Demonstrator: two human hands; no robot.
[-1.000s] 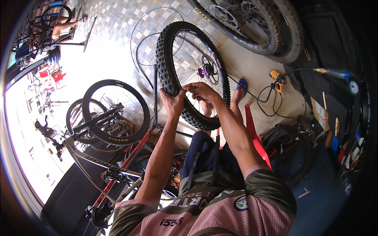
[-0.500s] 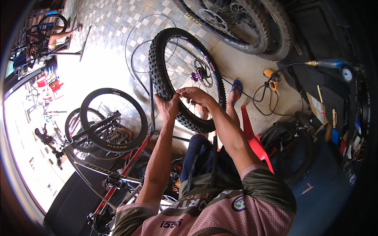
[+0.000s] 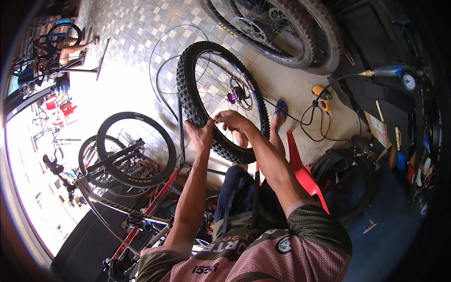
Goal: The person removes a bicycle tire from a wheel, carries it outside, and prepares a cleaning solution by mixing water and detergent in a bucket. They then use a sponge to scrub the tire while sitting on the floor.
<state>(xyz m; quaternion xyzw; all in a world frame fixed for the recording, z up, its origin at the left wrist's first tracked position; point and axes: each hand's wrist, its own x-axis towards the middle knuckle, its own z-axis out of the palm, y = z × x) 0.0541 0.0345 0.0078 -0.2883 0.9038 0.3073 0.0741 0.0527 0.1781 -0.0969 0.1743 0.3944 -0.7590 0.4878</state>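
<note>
Floor (image 3: 124,23), patchwork-tiled, amid bicycles (image 3: 315,35); hands (image 3: 201,135): left round tyre (image 3: 188,91), right (image 3: 233,120) pinched, contents unclear.

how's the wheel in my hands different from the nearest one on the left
The held wheel is coarsely knobbed; the left wheel is finer-treaded. The held wheel has a purple hub; the left wheel shows no purple. Both are spoked and black-tyred.

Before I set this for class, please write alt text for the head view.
A person's left hand grips the knobby tyre of a bicycle wheel, while the right hand is curled at the wheel's inner edge; whether it holds anything is unclear. A blue tyre inflator with a round gauge is at right; more bicycle wheels appear left and upper right.
</note>
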